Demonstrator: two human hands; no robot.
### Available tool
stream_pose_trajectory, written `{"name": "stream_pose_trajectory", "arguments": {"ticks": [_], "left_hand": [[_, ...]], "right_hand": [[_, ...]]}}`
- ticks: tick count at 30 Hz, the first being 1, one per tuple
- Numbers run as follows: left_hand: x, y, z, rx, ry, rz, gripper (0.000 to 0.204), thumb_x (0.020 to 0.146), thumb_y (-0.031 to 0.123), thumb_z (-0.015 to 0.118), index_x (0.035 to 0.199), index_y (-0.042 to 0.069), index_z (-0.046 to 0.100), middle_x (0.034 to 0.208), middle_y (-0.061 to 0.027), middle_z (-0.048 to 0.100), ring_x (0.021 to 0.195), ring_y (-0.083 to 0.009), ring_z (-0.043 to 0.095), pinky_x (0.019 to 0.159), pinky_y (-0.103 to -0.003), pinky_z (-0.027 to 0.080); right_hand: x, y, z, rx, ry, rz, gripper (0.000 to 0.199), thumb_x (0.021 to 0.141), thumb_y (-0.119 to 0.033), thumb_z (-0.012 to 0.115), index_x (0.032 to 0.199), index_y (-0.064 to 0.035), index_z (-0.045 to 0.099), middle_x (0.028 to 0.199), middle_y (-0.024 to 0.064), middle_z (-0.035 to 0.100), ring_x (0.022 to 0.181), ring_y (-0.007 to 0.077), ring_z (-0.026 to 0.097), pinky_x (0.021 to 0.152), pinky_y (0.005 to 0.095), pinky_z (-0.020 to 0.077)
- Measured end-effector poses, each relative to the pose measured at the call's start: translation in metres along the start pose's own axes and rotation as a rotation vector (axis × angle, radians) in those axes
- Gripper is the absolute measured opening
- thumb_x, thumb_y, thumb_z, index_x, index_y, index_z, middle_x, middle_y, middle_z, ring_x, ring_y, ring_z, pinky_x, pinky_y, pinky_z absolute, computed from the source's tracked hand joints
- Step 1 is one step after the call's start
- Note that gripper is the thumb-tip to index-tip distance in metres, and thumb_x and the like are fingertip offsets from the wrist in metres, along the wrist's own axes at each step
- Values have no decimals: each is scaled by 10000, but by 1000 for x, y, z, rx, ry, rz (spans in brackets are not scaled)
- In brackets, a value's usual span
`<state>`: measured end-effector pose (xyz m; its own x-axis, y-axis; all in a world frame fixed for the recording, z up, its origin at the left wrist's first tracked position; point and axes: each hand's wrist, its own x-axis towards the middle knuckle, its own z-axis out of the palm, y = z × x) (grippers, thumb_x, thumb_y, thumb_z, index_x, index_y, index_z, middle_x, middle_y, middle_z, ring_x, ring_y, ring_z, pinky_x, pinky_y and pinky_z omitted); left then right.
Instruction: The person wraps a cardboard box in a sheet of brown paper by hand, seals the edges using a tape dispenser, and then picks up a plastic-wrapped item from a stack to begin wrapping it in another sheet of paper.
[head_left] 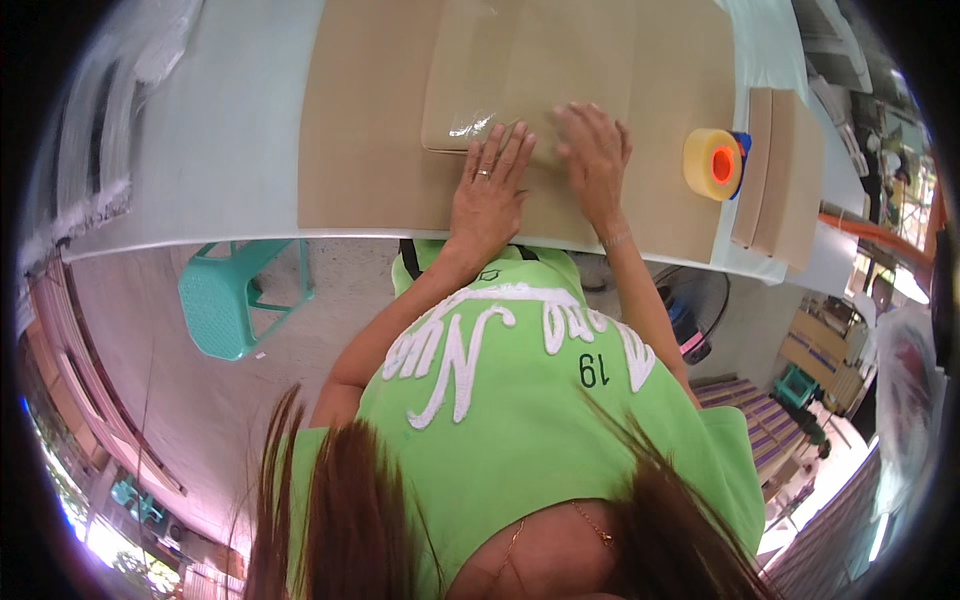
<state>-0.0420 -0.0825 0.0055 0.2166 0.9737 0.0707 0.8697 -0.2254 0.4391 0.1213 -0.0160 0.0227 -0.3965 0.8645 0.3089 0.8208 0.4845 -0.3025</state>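
A flat brown cardboard piece, perhaps a folded box, lies on a larger cardboard sheet. Clear tape shines near its front left corner. My left hand, with a ring on one finger, rests flat with fingers spread, its fingertips on the near edge of the piece. Beside it, my right hand is over the cardboard with fingers stretched out, a little blurred by motion. Neither hand holds anything. Whether the right fingertips press down on the cardboard is hard to tell.
To the right, a roll of tape with an orange core sits by a blue part. Past it lie long folded cardboard pieces. The table has a pale cover. A green stool stands below its front edge at left, a fan at right.
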Motion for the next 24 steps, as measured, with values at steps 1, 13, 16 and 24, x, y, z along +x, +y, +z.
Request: {"name": "stream_pose_trajectory", "arguments": {"ticks": [1, 13, 16, 24], "left_hand": [[0, 1, 2, -43, 20, -17, 798, 841, 261, 641, 1507, 140, 218, 1565, -18, 197, 1449, -236, 154, 1177, -452, 167], [4, 31, 17, -35, 200, -212, 810, 824, 299, 660, 1502, 173, 236, 1559, -11, 218, 1442, -272, 163, 1178, -482, 153], [4, 38, 21, 33, 225, -269, 796, 828, 303, 655, 1500, 189, 244, 1552, -9, 237, 1435, -276, 184, 1178, -476, 158], [6, 42, 31, 207, 293, -292, 720, 878, 323, 587, 1501, 247, 233, 1555, 64, 233, 1433, -219, 204, 1189, -454, 153]], "right_hand": [[-7, 2, -9, -131, -77, -130, 273, 910, -286, 562, 1158, -204, 640, 1324, 13, 566, 1324, 215, 381, 1097, 457, 214], [-89, 263, -121, 141, 305, 750, 547, 860, -287, 677, 1303, -41, 470, 1231, 109, 555, 1102, 226, 549, 940, 401, 413], [-86, 283, -124, 938, 70, 1047, 577, 817, -281, 731, 1280, -59, 466, 1197, 99, 559, 1069, 221, 568, 931, 429, 427], [-100, 338, -80, 1070, 138, 863, 605, 794, -57, 650, 1310, -11, 336, 1143, 128, 534, 1010, 251, 580, 851, 355, 527]]}}
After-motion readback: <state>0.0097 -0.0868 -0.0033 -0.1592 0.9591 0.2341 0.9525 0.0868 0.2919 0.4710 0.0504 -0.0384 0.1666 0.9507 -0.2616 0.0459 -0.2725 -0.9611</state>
